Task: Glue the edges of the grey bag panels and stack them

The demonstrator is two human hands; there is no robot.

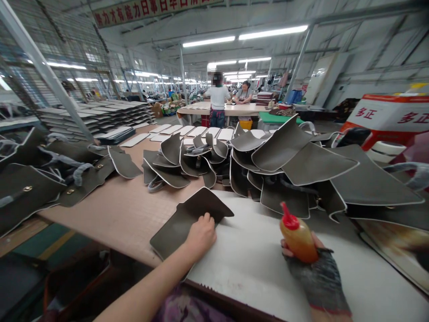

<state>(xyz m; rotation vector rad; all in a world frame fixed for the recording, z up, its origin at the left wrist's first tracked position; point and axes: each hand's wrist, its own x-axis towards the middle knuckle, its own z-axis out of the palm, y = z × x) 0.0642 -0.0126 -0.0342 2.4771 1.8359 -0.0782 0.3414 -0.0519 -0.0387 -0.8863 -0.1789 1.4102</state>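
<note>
My left hand [201, 235] rests on a dark grey-brown leather panel [182, 219] that lies flat across the edge of a white work mat [254, 259]; its fingers are curled down onto the panel's right edge. My right hand [315, 273], in a grey knit glove, is wrapped round a small amber glue bottle [298, 239] with a red nozzle cap, held upright above the mat.
Heaps of the same white-edged leather pieces [288, 165] crowd the table behind the mat and at the left [50, 179]. White panels [191, 130] lie in rows farther back. Two people [217, 100] stand at a distant table. A red-and-white box [392, 116] sits at right.
</note>
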